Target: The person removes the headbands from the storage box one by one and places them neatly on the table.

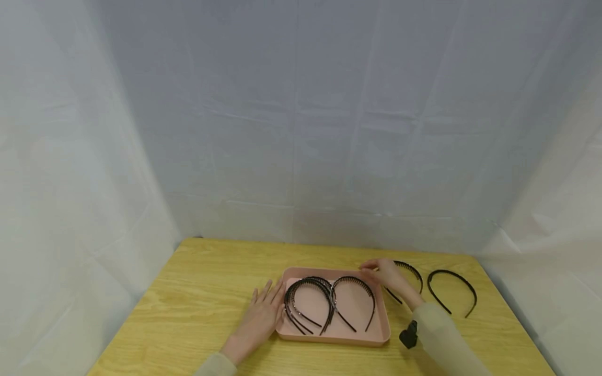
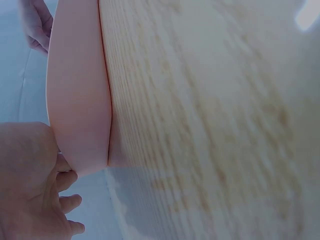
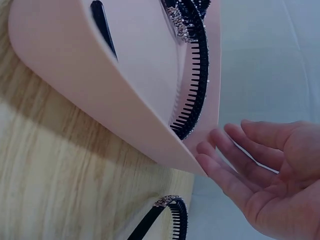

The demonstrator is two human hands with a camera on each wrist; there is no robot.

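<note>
A pink tray (image 1: 338,337) sits mid-table with several black toothed headbands (image 1: 308,284) in it; one with a glittery patch (image 3: 192,85) lies along its far side. My left hand (image 1: 267,303) rests flat on the table, fingers straight, against the tray's left wall (image 2: 75,90). My right hand (image 1: 381,271) is at the tray's far right corner, fingers (image 3: 235,170) relaxed and touching the rim (image 3: 200,160), holding nothing. A black headband (image 1: 411,271) lies on the table just beyond that hand, also seen as headband (image 3: 165,220).
Another black headband (image 1: 451,290) lies on the wooden table (image 1: 202,297) at the right, near the edge. White cloth (image 1: 301,130) hangs round the back and both sides. A black wrist camera (image 1: 409,334) sits on my right sleeve.
</note>
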